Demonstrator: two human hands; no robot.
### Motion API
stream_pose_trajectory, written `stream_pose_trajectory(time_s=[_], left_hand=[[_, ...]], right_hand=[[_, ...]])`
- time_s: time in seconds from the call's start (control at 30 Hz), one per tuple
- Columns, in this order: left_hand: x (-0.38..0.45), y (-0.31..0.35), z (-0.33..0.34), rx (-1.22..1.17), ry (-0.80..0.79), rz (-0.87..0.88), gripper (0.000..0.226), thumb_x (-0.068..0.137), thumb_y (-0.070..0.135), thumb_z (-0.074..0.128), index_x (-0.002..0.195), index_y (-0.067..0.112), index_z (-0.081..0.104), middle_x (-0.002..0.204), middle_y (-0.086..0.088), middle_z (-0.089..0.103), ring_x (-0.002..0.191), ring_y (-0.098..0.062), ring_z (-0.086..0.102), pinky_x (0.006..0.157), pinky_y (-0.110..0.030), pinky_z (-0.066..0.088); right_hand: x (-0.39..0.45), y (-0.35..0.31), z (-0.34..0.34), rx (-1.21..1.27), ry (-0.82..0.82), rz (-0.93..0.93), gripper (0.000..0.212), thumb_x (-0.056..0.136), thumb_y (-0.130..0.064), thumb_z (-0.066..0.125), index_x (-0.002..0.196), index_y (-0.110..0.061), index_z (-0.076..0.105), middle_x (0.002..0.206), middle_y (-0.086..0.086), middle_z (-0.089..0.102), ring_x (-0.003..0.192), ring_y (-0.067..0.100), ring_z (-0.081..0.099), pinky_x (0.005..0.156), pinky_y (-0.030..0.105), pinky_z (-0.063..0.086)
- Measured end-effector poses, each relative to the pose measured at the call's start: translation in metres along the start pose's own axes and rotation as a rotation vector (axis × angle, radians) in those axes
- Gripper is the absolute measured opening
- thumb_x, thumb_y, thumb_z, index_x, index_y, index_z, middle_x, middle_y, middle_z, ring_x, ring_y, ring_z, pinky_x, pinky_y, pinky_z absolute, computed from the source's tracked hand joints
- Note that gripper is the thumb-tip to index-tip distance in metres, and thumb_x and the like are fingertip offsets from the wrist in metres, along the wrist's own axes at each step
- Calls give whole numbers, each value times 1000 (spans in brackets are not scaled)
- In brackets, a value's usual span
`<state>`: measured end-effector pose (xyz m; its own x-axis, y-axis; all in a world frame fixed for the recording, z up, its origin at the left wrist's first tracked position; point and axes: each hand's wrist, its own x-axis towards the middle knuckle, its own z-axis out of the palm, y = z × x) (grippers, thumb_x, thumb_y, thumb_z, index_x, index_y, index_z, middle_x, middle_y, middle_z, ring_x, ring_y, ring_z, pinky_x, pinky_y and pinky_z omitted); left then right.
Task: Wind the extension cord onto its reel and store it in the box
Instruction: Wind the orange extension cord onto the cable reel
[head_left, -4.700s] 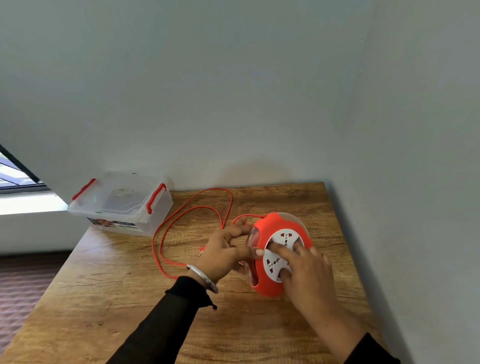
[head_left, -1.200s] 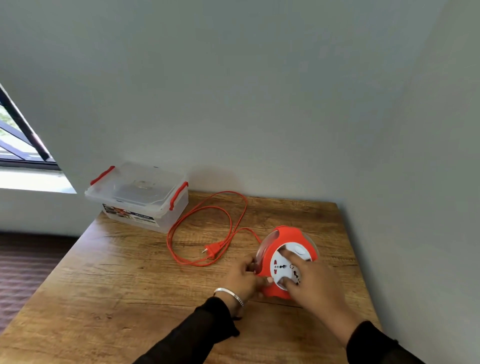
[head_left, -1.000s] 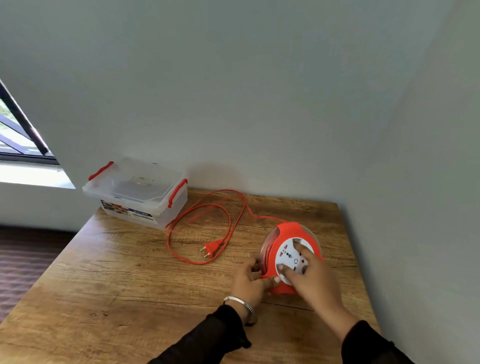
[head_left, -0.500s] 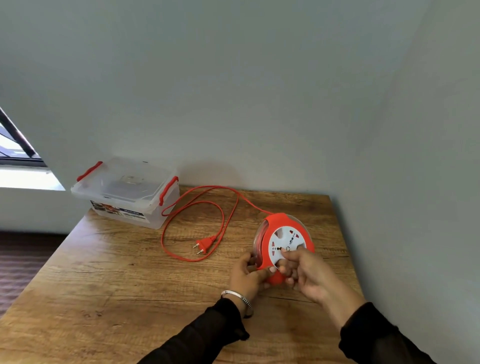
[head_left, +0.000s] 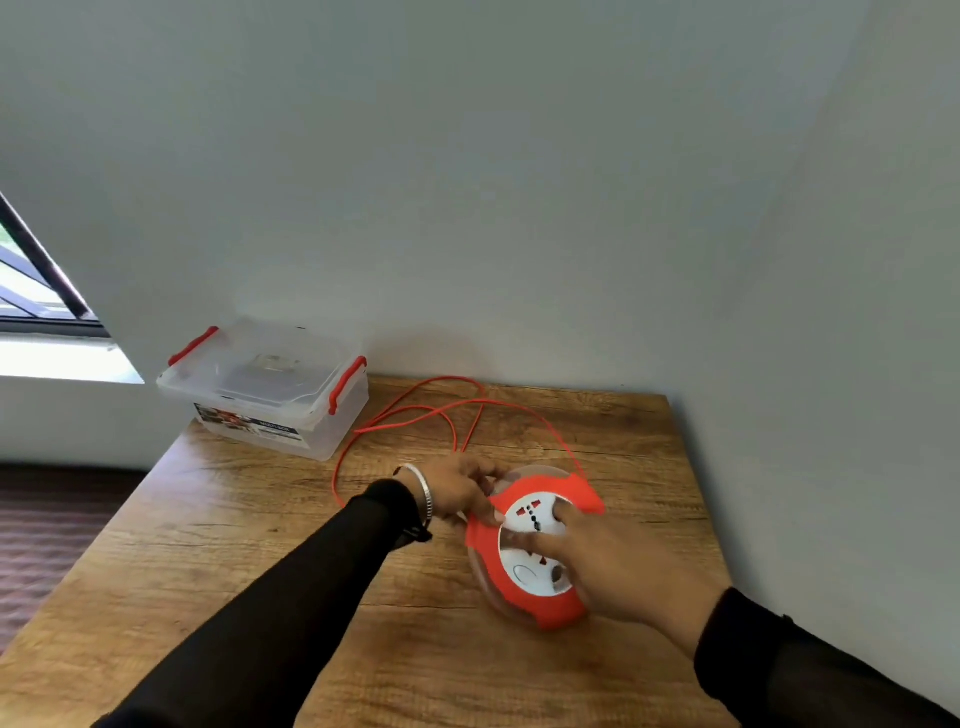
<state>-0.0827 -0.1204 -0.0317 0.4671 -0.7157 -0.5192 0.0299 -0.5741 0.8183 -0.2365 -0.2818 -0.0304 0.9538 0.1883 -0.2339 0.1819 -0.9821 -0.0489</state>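
Orange reel (head_left: 535, 551) lies on table (head_left: 249, 519), left hand (head_left: 462, 491) gripping its rim, right hand (head_left: 613, 566) fingers spread on white socket disc. Cord (head_left: 447, 410) mostly loose; winding unfinished. Box (head_left: 270, 389) lid closed, storing left.

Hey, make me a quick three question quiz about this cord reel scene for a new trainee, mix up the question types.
1. True or false: the lid of the clear storage box is shut.
2. Which hand has its fingers on the reel's white socket face? A) left B) right
3. Fill in: the loose orange cord lies on the ____.

Key:
1. True; both red latches are down.
2. B; the right hand presses there, while the left hand holds the reel at its edge.
3. Table.
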Motion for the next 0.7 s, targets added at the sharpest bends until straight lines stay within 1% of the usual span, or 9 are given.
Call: stream_pose_trajectory(time_s=[0.03, 0.1, 0.23, 0.3, 0.43, 0.5, 0.57, 0.63, 0.7], left_hand=[[1, 5, -1, 37, -20, 0, 54, 76, 4, 73, 124, 24, 59, 109, -11, 68, 90, -29, 68, 71, -40, 58], [1, 12, 0, 89, -31, -12, 57, 76, 5, 73, 128, 22, 56, 102, -6, 69, 83, -25, 69, 63, -33, 59], [3, 11, 4, 22, 21, -27, 55, 74, 3, 74, 122, 26, 58, 93, -1, 69, 85, -25, 69, 72, -40, 59], [5, 6, 7, -54, 73, -12, 54, 74, 1, 74, 118, 28, 58, 91, -2, 70, 83, -25, 69, 72, -42, 59], [5, -6, 22, -258, 184, 21, 53, 73, -3, 74, 114, 28, 59, 81, 1, 71, 69, -16, 71, 53, -30, 58], [5, -10, 31, -331, 241, 61, 48, 74, -5, 72, 104, 31, 61, 80, 0, 70, 72, -19, 71, 58, -36, 60], [5, -11, 41, -388, 299, 95, 45, 75, -7, 71, 105, 25, 62, 85, -5, 70, 82, -29, 69, 69, -45, 59], [6, -13, 51, -487, 350, 91, 42, 75, -9, 70, 110, 11, 60, 91, -9, 68, 84, -29, 67, 73, -44, 57], [8, -14, 64, -602, 396, 90, 35, 74, -12, 69, 103, 5, 60, 86, -8, 65, 78, -25, 65, 71, -41, 56]], right_hand=[[2, -1, 1, -12, -21, 2, 65, 89, -27, 47, 135, -59, 13, 126, 12, 45, 98, 33, 58, 72, 35, 44], [7, -2, 3, -33, -38, 18, 64, 90, -31, 48, 135, -59, 12, 120, 13, 49, 95, 35, 58, 72, 35, 43], [17, 1, 6, -142, 51, 18, 64, 86, -30, 55, 135, -53, 20, 110, 12, 56, 97, 32, 55, 76, 37, 40], [19, 4, 9, -132, 121, 65, 65, 84, -32, 56, 136, -52, 21, 108, 10, 58, 99, 31, 55, 79, 37, 38], [20, 11, 14, -27, 236, 215, 67, 78, -47, 57, 137, -49, 25, 108, 4, 66, 100, 27, 59, 83, 35, 42], [21, 13, 16, 0, 277, 266, 67, 76, -52, 55, 137, -47, 27, 111, 2, 67, 102, 25, 60, 89, 37, 43], [22, 15, 18, 43, 315, 314, 67, 76, -52, 52, 137, -45, 26, 113, 1, 67, 104, 24, 60, 87, 37, 46], [20, 15, 19, 113, 359, 361, 67, 76, -53, 50, 138, -44, 27, 115, -1, 67, 107, 22, 59, 83, 35, 49], [20, 15, 19, 201, 389, 421, 67, 75, -54, 51, 138, -43, 30, 121, -2, 65, 110, 22, 59, 81, 34, 51]])
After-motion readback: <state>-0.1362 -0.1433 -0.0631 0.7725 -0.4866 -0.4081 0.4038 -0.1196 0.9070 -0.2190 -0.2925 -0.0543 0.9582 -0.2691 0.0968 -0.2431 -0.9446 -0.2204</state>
